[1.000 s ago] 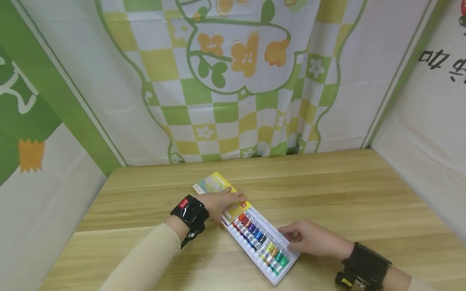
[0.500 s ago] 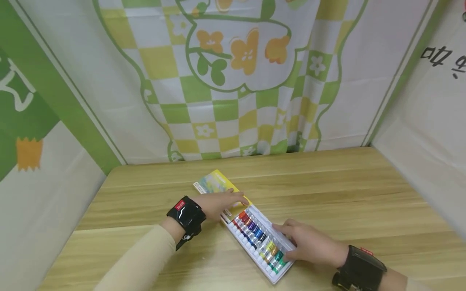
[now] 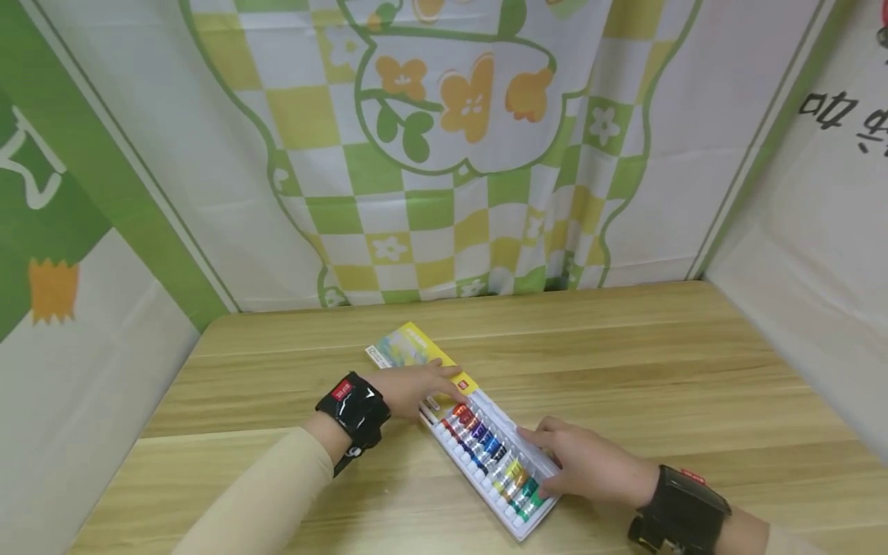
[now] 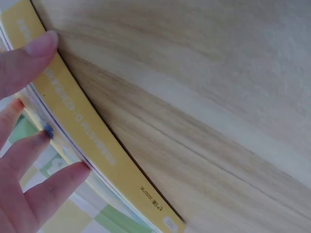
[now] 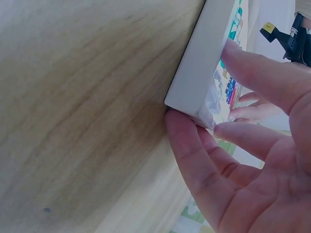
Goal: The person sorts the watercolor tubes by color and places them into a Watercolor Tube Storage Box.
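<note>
A yellow printed cardboard sleeve lies diagonally on the table, with a white tray sticking out toward the near right. Lined up in the tray are several small paint tubes with white caps, from red through blue to green. My left hand holds the sleeve; in the left wrist view its thumb presses the yellow side and its fingertips rest along the top edge. At the tray's right end, my right hand grips the tray, thumb over the green tubes and fingers at the tray's outer side.
The wooden table carries the paint set and ends at a patterned curtain behind. White cloth walls close in both sides. Both wrists wear black camera bands.
My right hand has shifted left onto the tray, its thumb now over the green tubes. My left fingers have spread, one fingertip lower near the red tubes. The tray's outer end has moved slightly left.
</note>
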`<control>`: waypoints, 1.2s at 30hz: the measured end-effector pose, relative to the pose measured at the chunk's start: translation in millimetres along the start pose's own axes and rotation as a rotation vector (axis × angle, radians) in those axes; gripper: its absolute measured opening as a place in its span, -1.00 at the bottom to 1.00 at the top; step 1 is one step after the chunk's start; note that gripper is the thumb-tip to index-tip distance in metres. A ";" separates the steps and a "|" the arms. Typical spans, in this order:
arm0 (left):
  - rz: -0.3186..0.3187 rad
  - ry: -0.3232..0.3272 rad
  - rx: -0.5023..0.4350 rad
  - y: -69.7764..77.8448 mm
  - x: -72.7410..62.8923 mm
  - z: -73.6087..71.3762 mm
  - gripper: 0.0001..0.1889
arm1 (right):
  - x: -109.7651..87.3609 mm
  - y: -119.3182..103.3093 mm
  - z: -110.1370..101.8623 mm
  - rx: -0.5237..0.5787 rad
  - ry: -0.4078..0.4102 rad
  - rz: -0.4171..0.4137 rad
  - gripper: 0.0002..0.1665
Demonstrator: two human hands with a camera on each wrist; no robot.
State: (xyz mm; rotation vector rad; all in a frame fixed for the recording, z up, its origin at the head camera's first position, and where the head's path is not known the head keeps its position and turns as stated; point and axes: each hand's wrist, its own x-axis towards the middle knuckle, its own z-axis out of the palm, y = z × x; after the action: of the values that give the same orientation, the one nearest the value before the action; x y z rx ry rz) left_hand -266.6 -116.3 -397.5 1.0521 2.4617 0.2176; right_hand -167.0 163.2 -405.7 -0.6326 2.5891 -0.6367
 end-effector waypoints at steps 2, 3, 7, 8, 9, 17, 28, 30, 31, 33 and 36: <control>0.001 0.001 0.002 0.3 0.2 -0.8 -0.14 | 0.1 0.0 0.2 0.002 -0.003 0.002 -0.06; 0.005 0.002 0.006 0.0 0.4 -0.8 -0.14 | 0.3 0.1 0.2 0.006 -0.005 0.005 -0.06; 0.021 0.022 0.010 -3.5 0.3 1.0 -0.09 | 1.7 -0.5 0.6 0.012 -0.005 -0.004 -0.06; 0.023 0.029 0.002 -4.5 0.3 1.7 -0.05 | 2.1 -0.9 0.8 0.015 -0.005 -0.004 -0.06; 0.026 0.035 0.000 -5.7 0.8 2.8 -0.01 | 2.4 -1.3 1.0 0.020 -0.008 0.001 -0.06; 0.051 0.047 0.073 -5.4 6.4 5.1 -0.07 | 4.1 -3.6 0.4 0.029 -0.021 0.049 -0.06; 0.034 0.062 0.101 0.9 11.2 2.5 -0.12 | 4.4 -1.7 -2.4 0.043 -0.019 0.078 -0.04; 0.047 0.076 0.086 -0.7 9.7 3.4 -0.15 | 4.5 -1.5 -1.9 0.039 -0.019 0.070 -0.04; 0.048 0.082 0.078 -1.1 9.1 3.6 -0.16 | 4.4 -1.3 -1.5 0.038 -0.020 0.064 -0.04; 0.034 0.082 0.051 -2.2 9.3 4.9 -0.11 | 4.1 -1.1 -0.6 0.036 -0.022 0.053 -0.05; -0.004 0.061 0.059 -0.6 10.3 4.1 0.01 | 4.4 0.0 0.4 0.029 -0.025 0.043 -0.07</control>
State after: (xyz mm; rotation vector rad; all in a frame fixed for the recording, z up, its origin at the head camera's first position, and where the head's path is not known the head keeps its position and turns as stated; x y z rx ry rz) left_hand -271.3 -109.4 -404.8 1.0798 2.5387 0.1794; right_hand -170.5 160.8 -407.2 -0.5711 2.5589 -0.6470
